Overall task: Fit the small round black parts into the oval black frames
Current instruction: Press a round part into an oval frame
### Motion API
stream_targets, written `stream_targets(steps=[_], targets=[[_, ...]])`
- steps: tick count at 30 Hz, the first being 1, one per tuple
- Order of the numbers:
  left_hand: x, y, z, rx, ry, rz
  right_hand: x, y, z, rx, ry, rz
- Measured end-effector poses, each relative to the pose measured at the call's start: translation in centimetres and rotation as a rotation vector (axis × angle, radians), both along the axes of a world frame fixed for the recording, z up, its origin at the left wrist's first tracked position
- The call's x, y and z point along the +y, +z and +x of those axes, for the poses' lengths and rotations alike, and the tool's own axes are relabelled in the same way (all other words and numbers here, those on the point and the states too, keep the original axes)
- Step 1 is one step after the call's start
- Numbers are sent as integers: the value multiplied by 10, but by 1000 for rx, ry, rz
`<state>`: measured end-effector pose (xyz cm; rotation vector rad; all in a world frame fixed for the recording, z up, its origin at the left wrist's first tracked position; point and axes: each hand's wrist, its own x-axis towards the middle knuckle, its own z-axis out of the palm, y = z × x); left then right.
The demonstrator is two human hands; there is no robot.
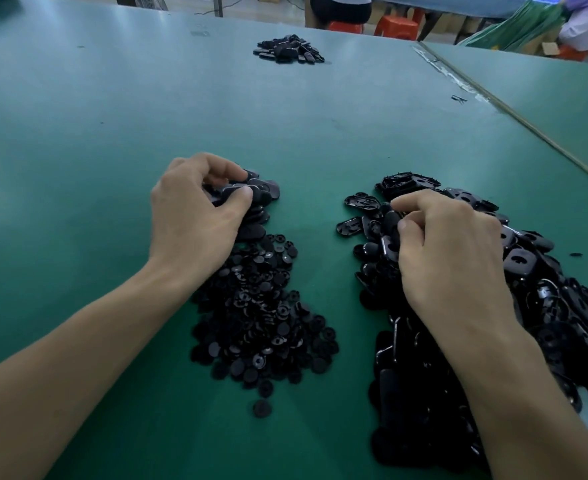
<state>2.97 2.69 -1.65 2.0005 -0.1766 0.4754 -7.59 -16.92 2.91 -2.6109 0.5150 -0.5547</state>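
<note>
A heap of small round black parts (261, 317) lies on the green table between my forearms. A large heap of oval black frames (541, 296) spreads at the right. My left hand (192, 213) grips a stack of oval frames (258, 194) at the far end of the round-part heap, thumb and fingers curled round it. My right hand (448, 251) rests on the frame heap and pinches one oval frame (391, 223) between thumb and forefinger. Loose frames (361, 202) lie just left of it.
A smaller pile of black parts (289, 50) sits far back on the green table (112, 116). A seam with a thin rod (514, 112) runs diagonally at the right. Red stools (396, 27) and people are beyond the far edge.
</note>
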Motion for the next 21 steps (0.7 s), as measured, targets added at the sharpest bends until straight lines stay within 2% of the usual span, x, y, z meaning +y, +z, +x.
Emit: stream_targets(steps=[6, 9, 12, 14, 17, 21], targets=[[-15, 8, -21, -31, -208, -45, -3, -3, 2, -6, 59, 31], [-18, 10, -25, -15, -287, -68, -2, -2, 2, -129, 104, 38], [-20, 11, -29, 28, -392, -113, 0, -1, 4, -241, 257, 258], [-21, 12, -31, 66, -454, -125, 2, -1, 4, -235, 383, 423], [-24, 13, -35, 93, -545, -135, 6, -1, 4, -226, 532, 552], [-26, 15, -35, 114, -590, -239, 7, -2, 4, -250, 536, 670]])
